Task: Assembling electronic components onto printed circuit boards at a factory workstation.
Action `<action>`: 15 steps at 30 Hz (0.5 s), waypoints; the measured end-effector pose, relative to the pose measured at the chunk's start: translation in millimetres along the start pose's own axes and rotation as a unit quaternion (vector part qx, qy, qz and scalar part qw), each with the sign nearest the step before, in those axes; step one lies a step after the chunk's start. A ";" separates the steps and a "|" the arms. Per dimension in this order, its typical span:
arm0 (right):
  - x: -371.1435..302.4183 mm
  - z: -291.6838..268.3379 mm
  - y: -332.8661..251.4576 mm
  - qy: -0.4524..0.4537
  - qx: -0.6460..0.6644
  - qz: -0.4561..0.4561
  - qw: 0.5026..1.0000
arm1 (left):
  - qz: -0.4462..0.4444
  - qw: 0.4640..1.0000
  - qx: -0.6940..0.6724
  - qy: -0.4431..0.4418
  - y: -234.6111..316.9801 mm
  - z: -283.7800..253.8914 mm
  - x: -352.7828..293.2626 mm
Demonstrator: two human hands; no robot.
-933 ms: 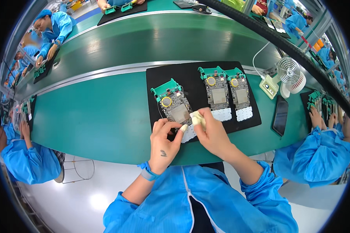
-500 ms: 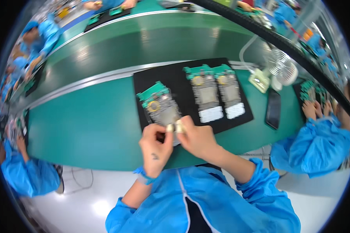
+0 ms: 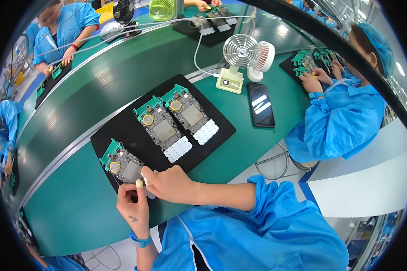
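Note:
Both hands meet over the near end of a circuit board (image 3: 125,168) with a green edge strip, a round yellow-ringed part and a square metal plate. My left hand (image 3: 133,205) is closed, thumb and finger pinched, a cream finger cot on one fingertip. Beside it my right hand (image 3: 169,184) is closed too, its capped fingertips close to the left's. What lies between the fingertips is too small to make out, and the hands cover the board's near end. Two similar boards, a middle one (image 3: 163,129) and a right one (image 3: 191,115) with white near ends, lie flat on the black mat (image 3: 215,135).
Right of the mat lie a black phone (image 3: 261,105) and, behind it, a small fan (image 3: 240,54) on a pale base with a white cable. A co-worker in blue (image 3: 343,108) handles boards at the right. Across the green belt (image 3: 122,67) sits another person (image 3: 65,34).
The view has swung right, so the mat and boards appear further left and the co-worker at right shows more fully. My hands stay together at the left board's near end.

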State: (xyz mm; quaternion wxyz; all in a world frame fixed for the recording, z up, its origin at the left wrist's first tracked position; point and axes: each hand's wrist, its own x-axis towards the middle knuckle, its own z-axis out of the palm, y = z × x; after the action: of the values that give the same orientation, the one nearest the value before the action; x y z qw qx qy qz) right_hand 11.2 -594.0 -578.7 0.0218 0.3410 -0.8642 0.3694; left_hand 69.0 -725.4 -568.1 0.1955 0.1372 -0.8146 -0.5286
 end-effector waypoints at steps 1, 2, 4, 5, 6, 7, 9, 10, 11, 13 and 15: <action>0.1 -5.1 2.5 -0.041 0.045 0.037 0.997 | -0.009 1.000 -0.021 -0.002 -2.8 -1.2 1.3; -2.1 -8.2 5.0 -0.036 0.042 0.037 0.998 | -0.009 0.999 -0.047 -0.004 -3.4 -4.6 3.5; -7.9 -10.5 9.5 0.047 0.161 0.027 0.985 | 0.013 0.997 0.072 0.023 -9.3 -19.4 14.7; -8.0 -12.6 13.3 0.049 0.159 0.027 0.986 | 0.041 0.982 0.180 0.042 -7.1 -27.2 21.4; -7.0 -13.0 16.2 0.054 0.194 0.015 0.979 | 0.041 0.982 0.181 0.043 -1.9 -30.5 27.3; -5.6 -13.6 18.5 0.058 0.230 0.003 0.972 | 0.136 0.968 0.209 0.032 6.5 -29.8 37.0; 0.0 -12.1 18.8 0.050 0.242 0.002 0.969 | 0.228 0.944 0.240 0.022 10.3 -31.8 56.2; 4.8 -10.6 17.2 0.038 0.255 -0.001 0.966 | 0.240 0.941 0.229 -0.071 5.5 -38.2 66.1; 8.3 -11.2 16.7 0.033 0.261 -0.008 0.965 | 0.249 0.930 0.215 -0.163 2.6 -41.5 72.5; 17.8 -10.6 15.8 0.023 0.285 0.011 0.958 | 0.215 0.943 0.198 -0.157 -0.5 -44.4 76.9; 22.4 -18.5 18.0 0.004 0.269 0.008 0.963 | 0.215 0.949 0.176 -0.152 1.1 -44.9 75.4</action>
State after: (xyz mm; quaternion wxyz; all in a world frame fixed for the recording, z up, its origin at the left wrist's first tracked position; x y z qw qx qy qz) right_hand -20.8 -585.8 -570.0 -0.0700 0.3255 -0.7355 0.5900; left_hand 23.0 -793.7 -537.6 0.1513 -0.0905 -0.9248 -0.3372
